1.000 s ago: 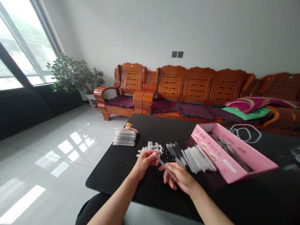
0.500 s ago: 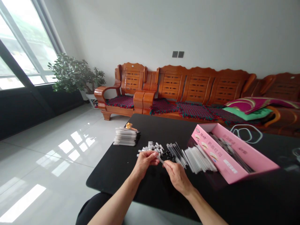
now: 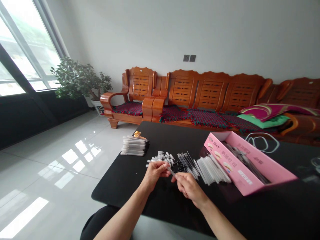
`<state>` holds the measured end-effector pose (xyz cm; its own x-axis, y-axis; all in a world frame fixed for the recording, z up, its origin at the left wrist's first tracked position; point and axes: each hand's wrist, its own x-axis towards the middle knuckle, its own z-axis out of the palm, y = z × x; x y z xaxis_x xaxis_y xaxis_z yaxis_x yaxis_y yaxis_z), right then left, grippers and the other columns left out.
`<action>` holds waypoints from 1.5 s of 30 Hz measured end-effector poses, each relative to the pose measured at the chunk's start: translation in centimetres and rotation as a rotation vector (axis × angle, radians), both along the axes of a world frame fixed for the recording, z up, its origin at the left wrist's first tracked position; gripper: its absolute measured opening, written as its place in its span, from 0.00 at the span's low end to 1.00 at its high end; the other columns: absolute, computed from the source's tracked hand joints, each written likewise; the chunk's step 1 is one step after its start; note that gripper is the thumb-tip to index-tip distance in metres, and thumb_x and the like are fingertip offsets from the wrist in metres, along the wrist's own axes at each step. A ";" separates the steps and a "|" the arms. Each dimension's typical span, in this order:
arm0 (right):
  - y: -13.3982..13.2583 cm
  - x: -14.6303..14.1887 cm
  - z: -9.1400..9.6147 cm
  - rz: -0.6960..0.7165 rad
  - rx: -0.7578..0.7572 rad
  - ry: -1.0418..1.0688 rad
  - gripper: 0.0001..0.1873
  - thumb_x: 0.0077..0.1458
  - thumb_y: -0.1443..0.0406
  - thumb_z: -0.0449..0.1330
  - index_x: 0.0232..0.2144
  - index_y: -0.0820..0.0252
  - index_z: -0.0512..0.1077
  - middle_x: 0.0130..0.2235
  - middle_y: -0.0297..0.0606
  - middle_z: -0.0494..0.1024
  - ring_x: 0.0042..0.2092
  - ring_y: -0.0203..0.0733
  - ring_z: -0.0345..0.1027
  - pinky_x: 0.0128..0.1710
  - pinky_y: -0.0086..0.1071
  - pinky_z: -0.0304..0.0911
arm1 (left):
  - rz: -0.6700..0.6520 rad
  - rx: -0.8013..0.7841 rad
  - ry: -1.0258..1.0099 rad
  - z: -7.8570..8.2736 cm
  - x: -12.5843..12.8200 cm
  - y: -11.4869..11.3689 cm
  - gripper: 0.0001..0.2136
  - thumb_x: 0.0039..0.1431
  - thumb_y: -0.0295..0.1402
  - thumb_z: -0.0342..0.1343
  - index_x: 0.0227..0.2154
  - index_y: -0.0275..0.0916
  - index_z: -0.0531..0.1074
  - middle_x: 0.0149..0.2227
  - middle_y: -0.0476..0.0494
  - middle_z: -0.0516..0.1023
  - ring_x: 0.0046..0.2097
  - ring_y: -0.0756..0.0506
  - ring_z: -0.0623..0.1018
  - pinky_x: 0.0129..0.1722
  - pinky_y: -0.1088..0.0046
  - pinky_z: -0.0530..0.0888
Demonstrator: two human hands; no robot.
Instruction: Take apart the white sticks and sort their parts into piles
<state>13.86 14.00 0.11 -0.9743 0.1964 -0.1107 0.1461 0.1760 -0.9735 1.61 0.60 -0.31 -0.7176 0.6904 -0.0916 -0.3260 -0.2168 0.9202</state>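
Note:
A whitish pen [image 3: 171, 171] is held between my two hands above the dark table. My left hand [image 3: 157, 170] pinches its far end, and my right hand [image 3: 188, 185] grips the near end with closed fingers. White pen caps [image 3: 161, 156] lie scattered just beyond my left hand. Small black pieces [image 3: 179, 166] sit beside them, against a row of dark pen refills [image 3: 188, 163]. Right of the refills is a pile of translucent pen barrels [image 3: 212, 169]. A neat stack of pens [image 3: 133, 146] lies at the table's left side.
An open pink box [image 3: 225, 163] with dark strips inside stands right of the barrels. A small orange figure [image 3: 137, 134] sits behind the pen stack. White cord loops [image 3: 262, 142] lie behind the box. Beyond the black table [image 3: 120, 183] is a wooden sofa [image 3: 183, 90].
My right hand has shifted slightly to the right and its fingers have curled further around the pen's near end. My left hand stays in nearly the same place.

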 end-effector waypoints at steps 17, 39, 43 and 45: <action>0.0 -0.1 -0.2 0.069 -0.174 -0.078 0.23 0.59 0.50 0.46 0.34 0.62 0.69 0.13 0.22 0.54 0.13 0.27 0.38 0.14 0.25 0.40 | -0.040 0.018 0.025 -0.3 -0.2 0.0 0.16 0.48 0.41 0.64 0.32 0.30 0.76 0.25 0.42 0.77 0.26 0.51 0.76 0.28 0.78 0.73; 0.5 -1.5 -0.5 -0.005 0.228 0.103 0.21 0.58 0.52 0.49 0.28 0.62 0.70 0.17 0.28 0.60 0.18 0.29 0.49 0.19 0.27 0.42 | 0.090 -0.003 -0.069 -2.1 -1.3 1.1 0.17 0.42 0.41 0.67 0.28 0.30 0.76 0.22 0.44 0.76 0.24 0.51 0.75 0.26 0.78 0.73; -0.3 -1.6 -0.3 -0.104 0.713 0.272 0.19 0.61 0.56 0.48 0.31 0.61 0.72 0.25 0.37 0.71 0.26 0.35 0.62 0.27 0.29 0.48 | 0.141 -0.025 -0.106 -2.4 -1.4 0.9 0.17 0.41 0.40 0.68 0.26 0.30 0.76 0.22 0.44 0.76 0.23 0.52 0.75 0.27 0.77 0.73; -0.6 -1.7 -0.5 -0.098 0.635 0.239 0.19 0.60 0.55 0.48 0.30 0.61 0.72 0.24 0.38 0.71 0.25 0.34 0.62 0.26 0.29 0.49 | 0.126 -0.017 -0.081 -2.1 -1.5 0.6 0.17 0.42 0.41 0.67 0.27 0.30 0.76 0.23 0.44 0.76 0.24 0.51 0.75 0.28 0.77 0.74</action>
